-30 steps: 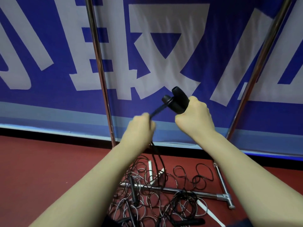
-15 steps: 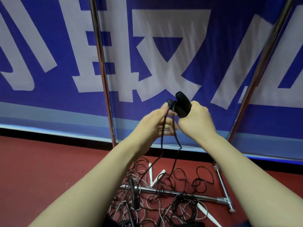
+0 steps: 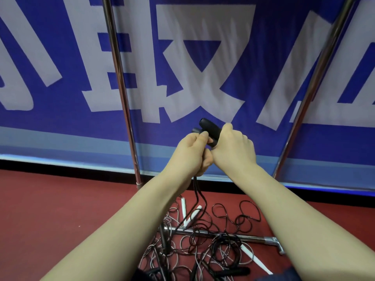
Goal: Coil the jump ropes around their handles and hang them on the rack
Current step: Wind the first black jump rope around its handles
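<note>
My right hand (image 3: 233,151) grips two black jump rope handles (image 3: 210,128) side by side, their ends sticking up to the left. Pressed against it, my left hand (image 3: 192,153) curls round the black rope (image 3: 197,191), which drops from below that fist in two strands to the floor. A tangle of black and pale jump ropes (image 3: 203,246) lies there, with white handles (image 3: 183,207) and black handles (image 3: 231,271) among it. The rack's left upright pole (image 3: 121,88) and right upright pole (image 3: 310,88) rise on either side of my hands.
The rack's chrome base bar (image 3: 243,237) lies across the red floor (image 3: 60,209) under the rope tangle. A blue banner with large white characters (image 3: 192,57) hangs right behind the poles.
My left hand has come in from the lower left to meet my right hand and closed on the rope just below the handles. My right hand stayed nearly still.
</note>
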### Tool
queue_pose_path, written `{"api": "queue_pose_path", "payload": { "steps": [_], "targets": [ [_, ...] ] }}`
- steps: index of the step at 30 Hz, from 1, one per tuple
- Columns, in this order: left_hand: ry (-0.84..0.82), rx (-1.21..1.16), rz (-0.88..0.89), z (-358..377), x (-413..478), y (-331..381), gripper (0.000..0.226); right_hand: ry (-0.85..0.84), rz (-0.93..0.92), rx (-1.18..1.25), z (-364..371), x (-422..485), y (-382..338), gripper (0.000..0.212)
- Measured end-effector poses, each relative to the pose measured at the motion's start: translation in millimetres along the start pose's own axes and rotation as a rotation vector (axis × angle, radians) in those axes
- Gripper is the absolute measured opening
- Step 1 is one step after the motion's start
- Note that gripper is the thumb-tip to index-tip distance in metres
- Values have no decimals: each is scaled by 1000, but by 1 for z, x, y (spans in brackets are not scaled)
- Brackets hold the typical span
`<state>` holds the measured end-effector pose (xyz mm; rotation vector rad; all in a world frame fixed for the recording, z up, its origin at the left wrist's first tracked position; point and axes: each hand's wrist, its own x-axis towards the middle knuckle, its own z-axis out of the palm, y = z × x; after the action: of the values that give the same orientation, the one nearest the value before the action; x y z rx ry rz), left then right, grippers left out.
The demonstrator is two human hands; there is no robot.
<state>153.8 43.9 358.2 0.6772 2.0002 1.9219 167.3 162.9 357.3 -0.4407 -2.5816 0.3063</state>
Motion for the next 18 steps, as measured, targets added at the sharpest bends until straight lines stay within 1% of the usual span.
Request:
{"api": "queue_pose_path", "payload": {
  "steps": [3,5,7,9,13,14,15,18],
  "targets": [
    [-9,276,87,-7,2,-6,30,-39,28,12,1,-1,1,33],
    [-33,381,124,-12,3,-10,32,-79,59,38,0,-2,2,36],
    [-59,405,141,-15,3,-11,33,-122,97,83,-1,-2,2,36],
    [-91,410,160,-15,3,-11,32,-165,160,156,-1,0,3,32],
    [-190,359,128,-17,3,-20,30,-194,279,410,-6,8,10,10],
    [-203,363,130,-20,5,-23,32,-213,300,473,-8,10,11,9],
    [-208,382,141,-24,7,-27,34,-241,313,520,-10,10,11,14],
    [-204,458,202,-41,14,-34,37,-353,273,606,-14,6,7,24]
  ]
}}
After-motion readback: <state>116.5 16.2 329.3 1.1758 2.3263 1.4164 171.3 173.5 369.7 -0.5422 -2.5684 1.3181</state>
